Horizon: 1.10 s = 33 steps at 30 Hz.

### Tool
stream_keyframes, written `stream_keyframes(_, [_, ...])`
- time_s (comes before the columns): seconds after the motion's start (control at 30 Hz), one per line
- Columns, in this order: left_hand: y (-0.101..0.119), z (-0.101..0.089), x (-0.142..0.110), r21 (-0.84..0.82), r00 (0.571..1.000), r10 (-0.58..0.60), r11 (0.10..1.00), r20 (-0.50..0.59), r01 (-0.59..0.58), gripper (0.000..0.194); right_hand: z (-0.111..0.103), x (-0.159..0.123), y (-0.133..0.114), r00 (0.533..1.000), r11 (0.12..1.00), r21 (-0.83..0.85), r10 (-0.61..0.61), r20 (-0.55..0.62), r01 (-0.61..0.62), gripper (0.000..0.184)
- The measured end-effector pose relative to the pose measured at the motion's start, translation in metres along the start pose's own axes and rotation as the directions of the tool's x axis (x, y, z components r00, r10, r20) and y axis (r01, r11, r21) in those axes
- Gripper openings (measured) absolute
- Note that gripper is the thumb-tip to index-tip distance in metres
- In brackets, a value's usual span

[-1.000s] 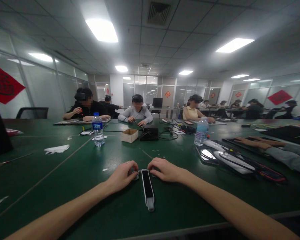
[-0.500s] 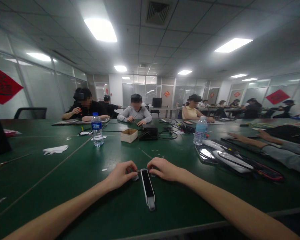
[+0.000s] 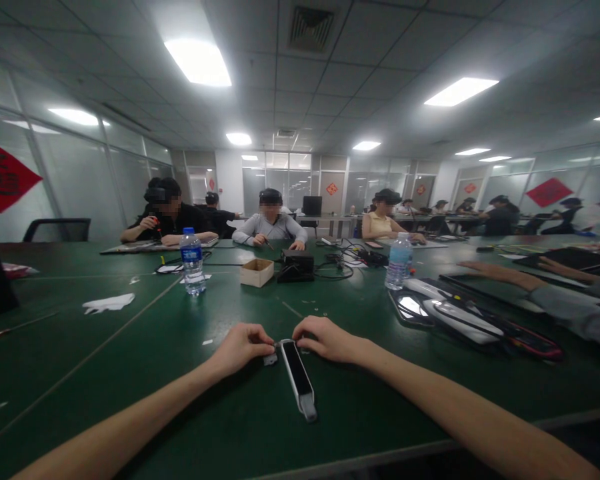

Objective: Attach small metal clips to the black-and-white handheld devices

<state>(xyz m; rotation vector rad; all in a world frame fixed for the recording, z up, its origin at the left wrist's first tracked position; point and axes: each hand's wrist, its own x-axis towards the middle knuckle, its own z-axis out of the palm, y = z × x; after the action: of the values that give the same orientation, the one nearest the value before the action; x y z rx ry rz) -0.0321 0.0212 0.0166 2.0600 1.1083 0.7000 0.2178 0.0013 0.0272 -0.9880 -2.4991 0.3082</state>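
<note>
A slim pen-like device [image 3: 297,375] with a white rim, a long black face and a grey end lies on the green table, its grey end towards me. By its far end my left hand [image 3: 243,350] has thumb and forefinger pinched together; what is between them is too small to make out. Just below those fingertips sits a small grey piece [image 3: 270,359]. From the other side my right hand [image 3: 326,339] curls its fingers at the same far end. Its fingertips are partly hidden, so what they grip cannot be made out.
Two water bottles [image 3: 193,263] [image 3: 399,261], an open small box [image 3: 257,273] and a black device [image 3: 296,265] with cables stand beyond my hands. White and black devices [image 3: 460,319] lie at the right near a co-worker's forearms [image 3: 510,277]. Crumpled white paper [image 3: 109,303] lies left.
The near grey end of the pen-like device has swung slightly right. My left fingers have drawn closer together, exposing more of the grey piece. The co-worker's hands at right have shifted.
</note>
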Motion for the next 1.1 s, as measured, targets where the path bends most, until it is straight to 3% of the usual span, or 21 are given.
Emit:
stream_keyframes(0.43, [0.011, 0.002, -0.007, 0.120, 0.998, 0.043, 0.992, -0.038, -0.039, 0.023, -0.005, 0.000, 0.002, 1.000, 0.999, -0.028, 0.017, 0.001, -0.017, 0.019])
stream_keyframes(0.67, [0.006, 0.001, -0.008, 0.142, 0.998, 0.050, 0.989, -0.031, -0.045, 0.020, -0.012, -0.005, 0.056, 0.957, 0.936, -0.251, 0.197, -0.213, -0.248, 0.028])
stream_keyframes(0.83, [0.005, 0.001, -0.010, 0.120, 0.998, 0.051, 0.992, -0.028, -0.047, 0.020, -0.012, -0.014, 0.089, 0.928, 0.876, -0.310, 0.332, -0.167, -0.369, 0.034])
stream_keyframes(1.1, [0.005, 0.003, -0.009, 0.139, 0.998, 0.050, 0.989, -0.042, -0.044, 0.025, -0.008, -0.008, 0.084, 0.954, 0.909, -0.292, 0.282, -0.098, -0.298, 0.024])
